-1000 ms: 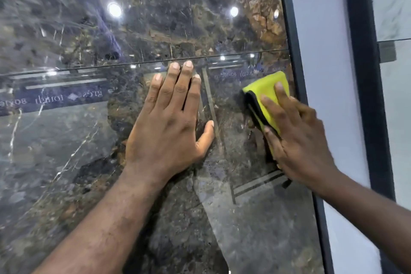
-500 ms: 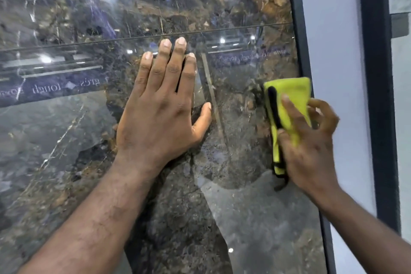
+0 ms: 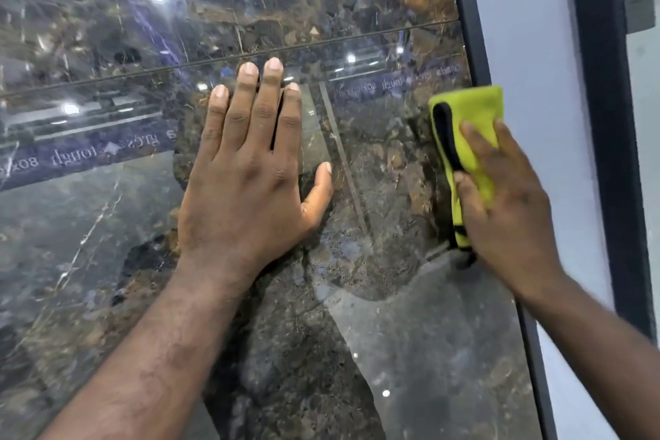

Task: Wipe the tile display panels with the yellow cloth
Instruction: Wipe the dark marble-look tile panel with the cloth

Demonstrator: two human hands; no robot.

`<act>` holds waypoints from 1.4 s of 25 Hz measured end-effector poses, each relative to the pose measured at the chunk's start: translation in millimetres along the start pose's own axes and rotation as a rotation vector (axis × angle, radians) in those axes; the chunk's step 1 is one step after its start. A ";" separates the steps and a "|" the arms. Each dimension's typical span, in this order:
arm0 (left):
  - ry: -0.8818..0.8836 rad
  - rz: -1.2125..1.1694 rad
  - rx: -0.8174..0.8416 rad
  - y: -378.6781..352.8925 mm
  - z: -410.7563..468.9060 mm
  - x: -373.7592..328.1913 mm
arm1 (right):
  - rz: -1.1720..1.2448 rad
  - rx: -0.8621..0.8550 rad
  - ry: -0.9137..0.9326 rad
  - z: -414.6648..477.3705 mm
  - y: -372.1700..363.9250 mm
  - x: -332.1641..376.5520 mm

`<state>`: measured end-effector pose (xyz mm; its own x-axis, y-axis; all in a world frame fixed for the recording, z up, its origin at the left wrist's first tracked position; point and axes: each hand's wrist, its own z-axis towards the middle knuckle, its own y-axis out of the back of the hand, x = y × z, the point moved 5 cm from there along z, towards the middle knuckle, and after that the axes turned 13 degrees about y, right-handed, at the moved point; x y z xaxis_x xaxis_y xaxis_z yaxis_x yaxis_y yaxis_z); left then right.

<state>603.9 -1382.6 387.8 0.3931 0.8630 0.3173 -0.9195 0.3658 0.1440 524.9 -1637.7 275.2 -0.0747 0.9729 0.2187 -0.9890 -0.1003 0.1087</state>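
Note:
A glossy dark marble-look tile display panel (image 3: pixel 107 261) fills the view, with a horizontal seam running across its upper part. My left hand (image 3: pixel 250 186) lies flat on the panel below the seam, fingers straight and together. The folded yellow cloth (image 3: pixel 475 111), edged in black, sits against the panel's right edge next to the black frame (image 3: pixel 471 28). My right hand (image 3: pixel 507 204) presses the cloth onto the tile with its fingers laid over it.
Right of the black frame is a pale grey strip (image 3: pixel 528 46), then a second dark upright frame (image 3: pixel 600 82) and a light panel (image 3: pixel 643 82) beyond it. Ceiling lights and reversed lettering reflect in the glossy tile.
My right hand has slid the cloth right and down from just under the seam to the panel's right edge, and its fingers have flattened onto the cloth. My left hand has stayed planted.

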 end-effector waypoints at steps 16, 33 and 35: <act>0.005 -0.040 -0.001 1.1 -1.1 -0.1 | -0.038 0.212 0.117 20.8 7.3 61.5; -0.036 -0.121 0.044 2.9 -8.3 2.9 | -0.131 0.145 -0.043 -20.7 -4.7 75.5; -0.036 -0.107 0.052 1.4 -7.6 2.6 | -0.150 0.150 -0.058 24.5 -2.7 60.3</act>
<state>603.5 -1377.2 381.7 0.4896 0.8065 0.3314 -0.8711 0.4356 0.2270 526.2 -1583.9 311.8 0.0837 0.9661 0.2443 -0.9581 0.0106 0.2863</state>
